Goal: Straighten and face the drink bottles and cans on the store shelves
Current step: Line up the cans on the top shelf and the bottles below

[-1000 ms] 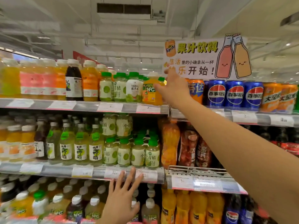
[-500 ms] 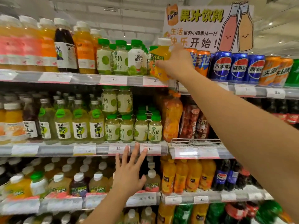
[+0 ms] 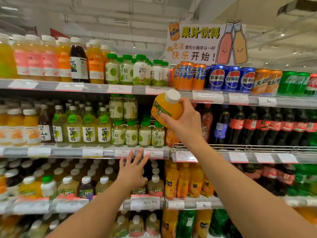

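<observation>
My right hand (image 3: 186,125) grips a small orange juice bottle (image 3: 165,106) with a white cap, tilted toward me, in the air in front of the second shelf. It is below the top shelf's edge (image 3: 154,91). My left hand (image 3: 133,170) reaches out with fingers spread in front of the third shelf, just under the second shelf's price rail (image 3: 137,152), above a row of white-capped NFC juice bottles (image 3: 155,186). Small green-capped bottles (image 3: 138,134) stand on the second shelf left of the held bottle.
The top shelf carries tall juice bottles (image 3: 49,60), green-capped bottles (image 3: 141,71), and orange, blue and green cans (image 3: 231,78). Cola bottles (image 3: 257,126) fill the right of the second shelf. A cardboard juice sign (image 3: 205,43) stands above the cans. Orange bottles (image 3: 181,182) sit lower right.
My right hand has lifted the orange juice bottle off the top shelf and brought it down and toward me. My left hand stays spread near the third shelf.
</observation>
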